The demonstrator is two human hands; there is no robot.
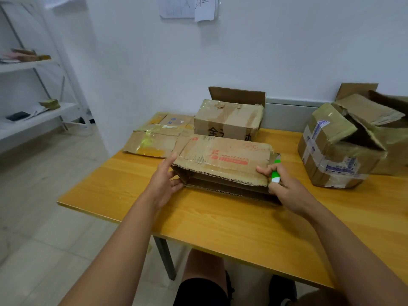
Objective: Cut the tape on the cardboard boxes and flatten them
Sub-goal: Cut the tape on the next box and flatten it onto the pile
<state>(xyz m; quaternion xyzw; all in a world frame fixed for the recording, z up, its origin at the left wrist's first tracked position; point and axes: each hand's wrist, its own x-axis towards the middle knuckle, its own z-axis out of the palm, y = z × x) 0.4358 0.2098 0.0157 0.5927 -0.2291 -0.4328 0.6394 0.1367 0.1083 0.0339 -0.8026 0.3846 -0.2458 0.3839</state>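
A cardboard box with red print [223, 161] lies on the wooden table [220, 219], partly collapsed, its open end facing me. My left hand [166, 180] grips the box's left edge, thumb on top and fingers under the side. My right hand [280, 184] holds a green and white cutter [275, 173] and rests against the box's right end, thumb on the top panel. A flattened box [154, 138] lies behind on the left. A taped box [227, 120] stands at the back. A torn-open box [340, 146] sits on the right.
A white wall runs behind the table, with papers [189, 7] pinned on it. A white metal shelf [33, 102] with small items stands at the left. The table's left edge borders tiled floor [44, 206]. My knees are under the table's front.
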